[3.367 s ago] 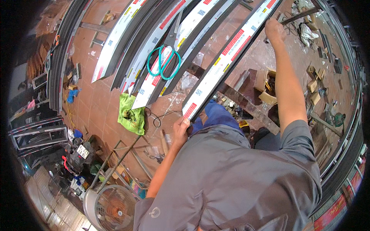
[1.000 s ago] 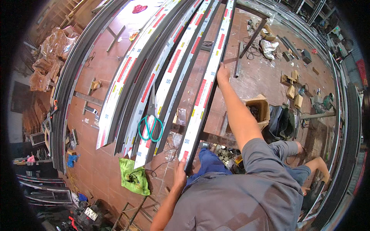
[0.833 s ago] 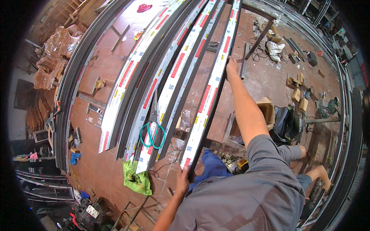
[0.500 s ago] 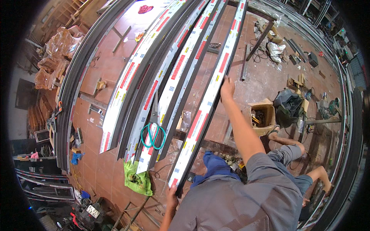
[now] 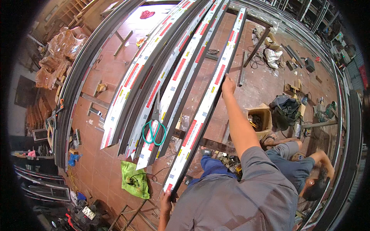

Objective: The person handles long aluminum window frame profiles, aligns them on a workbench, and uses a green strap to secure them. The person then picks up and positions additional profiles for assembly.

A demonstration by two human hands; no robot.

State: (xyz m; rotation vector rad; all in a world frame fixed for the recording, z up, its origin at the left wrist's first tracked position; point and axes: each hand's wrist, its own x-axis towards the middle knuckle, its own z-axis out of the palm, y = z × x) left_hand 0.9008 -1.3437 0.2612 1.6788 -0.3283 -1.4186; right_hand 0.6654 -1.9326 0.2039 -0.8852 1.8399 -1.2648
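Both my hands hold a long dark metal profile (image 5: 204, 111) whose upper face wears white film with red and yellow print. Its near end rests in my left hand (image 5: 166, 202), fingers wrapped round the edge. Further along, my right hand (image 5: 228, 86) grips the right edge with the arm stretched out. To the left lie several similar film-covered profiles (image 5: 179, 71), side by side and raised above the floor. Scissors with teal handles (image 5: 164, 134) lie on these profiles near their cut ends. Palm sides of both hands are hidden.
A bright green bag (image 5: 135, 180) lies below the profile ends. At right are an open cardboard box (image 5: 260, 117), a dark bag (image 5: 284, 109) and a crouching co-worker (image 5: 291, 167). More dark profiles (image 5: 63, 115) run along the left. A metal stand leg (image 5: 256, 48) stands beyond my right hand.
The held profile has shifted slightly toward me and to the lower left, both hands moving with it. Its far end now shows. The co-worker has bent over, head and raised arm coming into view.
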